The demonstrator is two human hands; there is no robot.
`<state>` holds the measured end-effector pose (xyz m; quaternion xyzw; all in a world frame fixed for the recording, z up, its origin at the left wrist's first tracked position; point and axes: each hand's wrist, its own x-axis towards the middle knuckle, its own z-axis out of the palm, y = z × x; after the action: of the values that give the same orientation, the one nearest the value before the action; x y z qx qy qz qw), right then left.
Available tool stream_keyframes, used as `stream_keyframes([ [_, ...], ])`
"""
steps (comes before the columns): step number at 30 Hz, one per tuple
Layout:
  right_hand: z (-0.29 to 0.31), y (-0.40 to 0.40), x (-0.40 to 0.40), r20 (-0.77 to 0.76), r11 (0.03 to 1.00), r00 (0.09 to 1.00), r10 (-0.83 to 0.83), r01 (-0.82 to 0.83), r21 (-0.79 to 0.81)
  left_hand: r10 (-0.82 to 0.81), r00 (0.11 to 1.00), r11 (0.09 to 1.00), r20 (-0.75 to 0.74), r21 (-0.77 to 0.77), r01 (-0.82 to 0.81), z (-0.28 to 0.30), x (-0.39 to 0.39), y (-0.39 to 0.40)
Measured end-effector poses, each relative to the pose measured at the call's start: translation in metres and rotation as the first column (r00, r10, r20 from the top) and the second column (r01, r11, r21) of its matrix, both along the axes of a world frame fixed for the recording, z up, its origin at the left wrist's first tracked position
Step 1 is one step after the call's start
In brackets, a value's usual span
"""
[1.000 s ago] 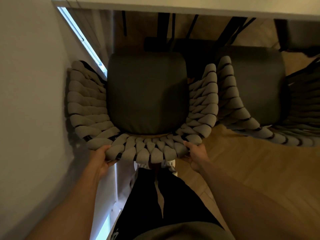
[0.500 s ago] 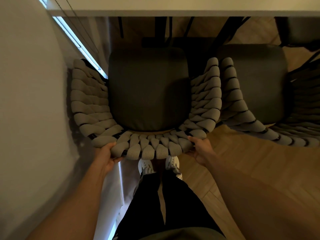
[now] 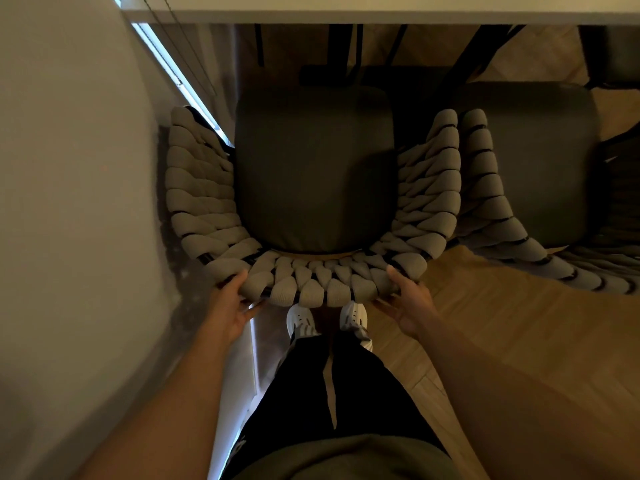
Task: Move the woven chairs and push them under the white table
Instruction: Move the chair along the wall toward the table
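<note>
A woven chair (image 3: 204, 202) with thick grey rope weave and a dark seat cushion (image 3: 311, 168) stands right in front of me, its front just short of the white table (image 3: 381, 12). My left hand (image 3: 230, 306) is at the back's left rear, thumb on top of the weave, fingers stretched below the rim. At the right rear my right hand (image 3: 408, 303) lies the same way, thumb on the weave, fingers spread beneath it. A second woven chair (image 3: 491, 202) stands close beside the first on the right, arm to arm with it.
A pale wall (image 3: 69, 168) runs tight along the first chair's left side, with a bright strip (image 3: 173, 60) at its base. Dark table legs (image 3: 346, 53) show beyond the seats. My white shoes (image 3: 301, 320) stand just behind the chair on the wooden floor (image 3: 519, 323).
The chair has slid forward toward the table and away from my feet. My fingers, earlier wrapped behind the back rim, now show loosened and spread beneath it.
</note>
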<state>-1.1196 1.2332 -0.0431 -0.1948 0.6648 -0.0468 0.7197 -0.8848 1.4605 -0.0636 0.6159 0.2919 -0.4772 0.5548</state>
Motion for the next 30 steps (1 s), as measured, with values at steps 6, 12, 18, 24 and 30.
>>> stream_keyframes([
  [6, 0.006, 0.021, 0.001, -0.025, 0.999, 0.999, 0.025, -0.024, 0.042, 0.033, 0.998, 0.998, -0.051, 0.051, -0.030, 0.009, -0.007, 0.009],
  [12, 0.007, 0.016, 0.005, -0.035, 0.999, 0.999, 0.026, -0.025, 0.033, 0.008, 0.999, 0.997, -0.049, 0.074, -0.004, 0.017, 0.005, 0.012],
  [18, 0.007, -0.005, 0.006, -0.081, 0.999, 0.997, -0.015, 0.018, 0.038, 0.009, 1.000, 0.997, -0.022, 0.079, -0.007, 0.017, 0.018, 0.006],
  [24, -0.005, -0.020, 0.016, -0.081, 0.994, 0.996, -0.033, 0.041, 0.101, 0.071, 0.996, 0.987, -0.050, 0.148, -0.063, 0.006, 0.027, -0.015],
  [30, -0.023, -0.014, 0.024, -0.042, 0.972, 0.990, -0.132, 0.137, 0.193, 0.138, 0.989, 0.985, -0.051, 0.108, -0.132, -0.007, 0.019, -0.026],
])
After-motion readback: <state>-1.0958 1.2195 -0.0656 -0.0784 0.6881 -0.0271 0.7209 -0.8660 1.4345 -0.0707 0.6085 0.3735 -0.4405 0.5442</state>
